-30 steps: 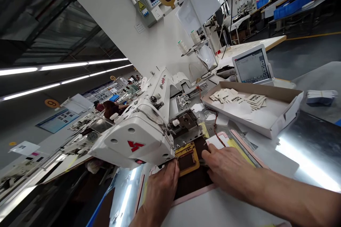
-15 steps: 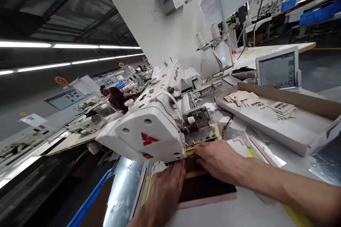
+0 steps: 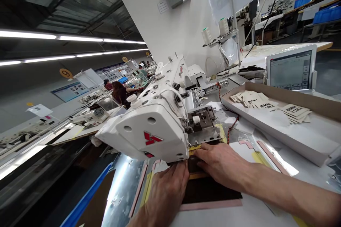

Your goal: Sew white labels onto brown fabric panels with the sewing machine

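Observation:
A white sewing machine with a red logo stands over the work surface. Below its head lies a dark piece with a pink strip along its near edge. My left hand rests at the piece's left side, its fingertips partly hidden by the machine head. On the right, my right hand presses near the yellow marked strip, beside the metal clamp. What the fingers of either hand hold, if anything, is too small to make out.
An open cardboard box at the right holds printed labels. Behind it stands a display screen. Thread cones are on a rack at the back. A blue edge runs at lower left. A person sits in the distance.
The whole view has shifted, so the machine and box appear slightly further right. Both hands stay nearly in place beside the dark piece.

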